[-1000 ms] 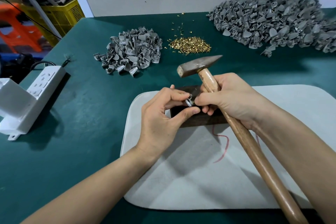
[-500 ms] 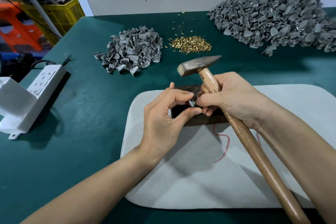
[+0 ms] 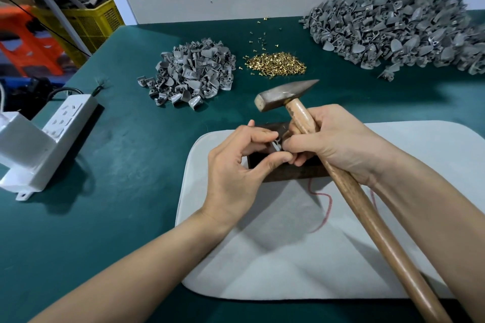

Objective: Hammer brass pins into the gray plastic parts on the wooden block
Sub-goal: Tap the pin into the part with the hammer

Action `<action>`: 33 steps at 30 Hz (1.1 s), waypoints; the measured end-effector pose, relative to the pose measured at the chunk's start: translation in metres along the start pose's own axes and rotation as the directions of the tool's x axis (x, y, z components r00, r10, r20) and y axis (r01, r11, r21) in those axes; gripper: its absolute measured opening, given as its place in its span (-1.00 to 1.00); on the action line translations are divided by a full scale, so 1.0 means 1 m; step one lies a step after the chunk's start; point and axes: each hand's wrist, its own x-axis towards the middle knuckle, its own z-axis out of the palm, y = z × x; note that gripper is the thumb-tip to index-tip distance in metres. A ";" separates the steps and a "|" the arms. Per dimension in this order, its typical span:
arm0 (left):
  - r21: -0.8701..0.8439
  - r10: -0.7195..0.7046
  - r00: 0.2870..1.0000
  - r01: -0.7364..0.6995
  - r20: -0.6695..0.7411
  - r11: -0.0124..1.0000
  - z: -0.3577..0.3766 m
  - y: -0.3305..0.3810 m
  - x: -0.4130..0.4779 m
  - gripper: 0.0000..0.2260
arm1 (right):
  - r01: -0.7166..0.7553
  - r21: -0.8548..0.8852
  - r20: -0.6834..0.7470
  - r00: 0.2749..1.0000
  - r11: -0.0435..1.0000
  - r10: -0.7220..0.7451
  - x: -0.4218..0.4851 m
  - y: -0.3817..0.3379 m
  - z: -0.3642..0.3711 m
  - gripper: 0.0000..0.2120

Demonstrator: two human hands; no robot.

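Leftmost, a white power strip [image 3: 65, 118] lies on the green table top [image 3: 118, 204], well apart from the work. Next, at mid-table, is a small heap of gray plastic parts [image 3: 189, 76], with a heap of brass pins [image 3: 277, 63] just to its right. The left hand [image 3: 236, 173] sits over a dark wooden block [image 3: 288, 173] on the white pad [image 3: 275, 270]. Its thumb and forefinger are curled, pinching one gray plastic part [image 3: 277, 145] just above the block. Whether a pin sits in the part cannot be told, as the fingers cover it. The right hand [image 3: 338, 144] meets the left at that part, fingertips touching it. Its fingers wrap the wooden handle of a hammer [image 3: 359, 207] close under the head. The steel head is raised beyond the part, clear of it. Far right lies a large heap of gray parts [image 3: 393, 31].
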 end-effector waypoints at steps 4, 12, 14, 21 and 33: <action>0.012 0.021 1.000 -0.021 0.009 1.000 -0.002 0.002 0.000 -0.75 | -0.024 0.037 0.033 0.999 0.999 0.023 0.000 -0.001 -0.003 -0.80; 0.020 0.031 0.999 -0.031 0.025 0.999 -0.004 0.000 0.000 -0.78 | -0.040 0.107 0.024 0.999 0.993 0.037 0.002 0.002 -0.005 -0.84; 0.005 0.020 1.000 -0.020 0.022 1.000 -0.003 0.000 0.000 -0.74 | -0.041 0.114 0.018 0.999 0.993 0.039 0.002 0.003 -0.006 -0.84; -0.005 -0.005 1.000 0.005 0.023 1.000 -0.003 -0.001 0.000 -0.72 | -0.034 0.105 -0.016 0.999 0.994 0.036 0.003 0.004 -0.004 -0.87; 0.041 -0.029 0.999 0.027 0.045 0.999 -0.005 -0.001 0.000 -0.72 | -0.027 0.186 0.038 0.999 0.982 0.020 0.001 0.002 -0.010 -0.76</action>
